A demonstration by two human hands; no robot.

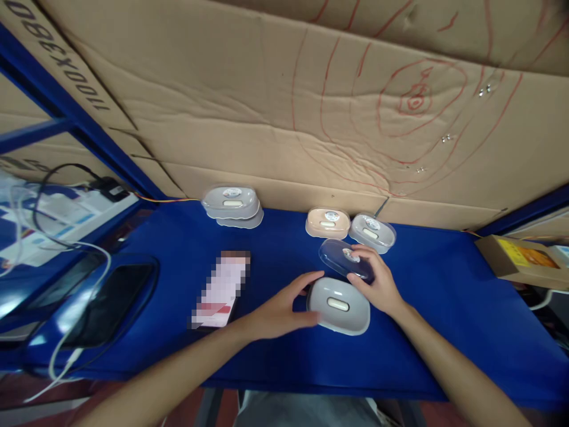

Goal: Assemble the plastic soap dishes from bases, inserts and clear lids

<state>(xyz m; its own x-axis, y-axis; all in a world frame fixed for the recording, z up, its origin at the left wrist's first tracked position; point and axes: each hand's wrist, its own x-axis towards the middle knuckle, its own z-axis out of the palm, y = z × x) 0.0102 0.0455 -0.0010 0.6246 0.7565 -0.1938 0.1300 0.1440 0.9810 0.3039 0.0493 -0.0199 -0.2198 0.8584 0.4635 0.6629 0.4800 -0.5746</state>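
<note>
A grey oval dish (349, 321), which looks like a soap dish, sits uncovered on the blue table with a small white bar-shaped piece (338, 304) in its middle. My left hand (284, 309) grips its left end, thumb and fingers on opposite sides of the rim. Tilted just above and behind the dish is a clear plastic lid (334, 256) with a round sticker. My right hand (377, 280) pinches that lid by its right end, fingers over the top and thumb at the near edge.
Against the cardboard wall stand a peach lidded dish (326, 225), a grey lidded dish (372, 233) and two stacked grey ones (232, 204). A phone (222, 290) lies left of my hands. Another phone with cables (109, 302) is farther left; an open carton (518, 261) stands right.
</note>
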